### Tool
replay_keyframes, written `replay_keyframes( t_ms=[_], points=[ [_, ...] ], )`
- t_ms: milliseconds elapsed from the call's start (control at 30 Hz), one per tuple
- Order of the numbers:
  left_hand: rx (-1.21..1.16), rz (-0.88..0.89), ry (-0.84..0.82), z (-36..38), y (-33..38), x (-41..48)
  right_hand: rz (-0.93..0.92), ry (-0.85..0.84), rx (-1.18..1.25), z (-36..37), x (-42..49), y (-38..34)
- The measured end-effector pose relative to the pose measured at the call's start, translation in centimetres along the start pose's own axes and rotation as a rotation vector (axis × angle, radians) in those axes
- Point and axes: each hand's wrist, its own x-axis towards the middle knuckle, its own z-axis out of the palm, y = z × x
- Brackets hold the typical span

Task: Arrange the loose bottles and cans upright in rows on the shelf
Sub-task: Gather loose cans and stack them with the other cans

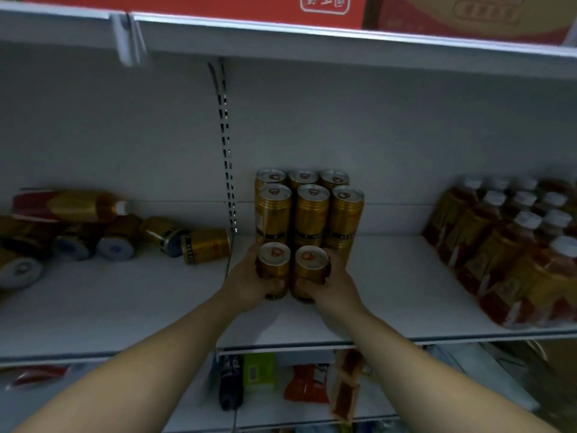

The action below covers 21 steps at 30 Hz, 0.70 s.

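Gold cans stand upright in rows (310,207) on the white shelf (406,295), stacked two high at the back. My left hand (249,284) grips one upright gold can (274,264), and my right hand (331,284) grips a second gold can (310,270) beside it. Both held cans sit directly in front of the standing rows. On the left half of the shelf several gold cans (206,245) lie on their sides, with a bottle (71,206) lying flat behind them.
Upright tea bottles with white caps (515,242) fill the right end of the shelf. A slotted upright rail (226,151) runs down the back wall. Red cartons (218,4) sit on the shelf above. Packaged goods (309,382) lie on the lower shelf.
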Motion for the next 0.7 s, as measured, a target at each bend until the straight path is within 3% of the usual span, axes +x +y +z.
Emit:
replay_keyframes(
  t_ms=[233, 433, 600, 700],
  points=[
    [0.082, -0.108, -0.17, -2.0, 1.6, -0.1, 0.004, 0.001, -0.165, -0.3, 1.0, -2.4],
    [0.41, -0.259, 0.016, -6.9, 1.8, -4.1, -0.337, 0.053, -0.458, -1.4, 0.4, -7.3],
    [0.573, -0.341, 0.125, -10.9, 1.6, -7.7, -0.432, -0.144, -0.57, 0.8, 0.1, -10.6],
    [0.648, -0.353, 0.137, -12.6, 1.4, -8.9, -0.4, -0.26, -0.622, 3.3, 0.1, -12.0]
  ],
)
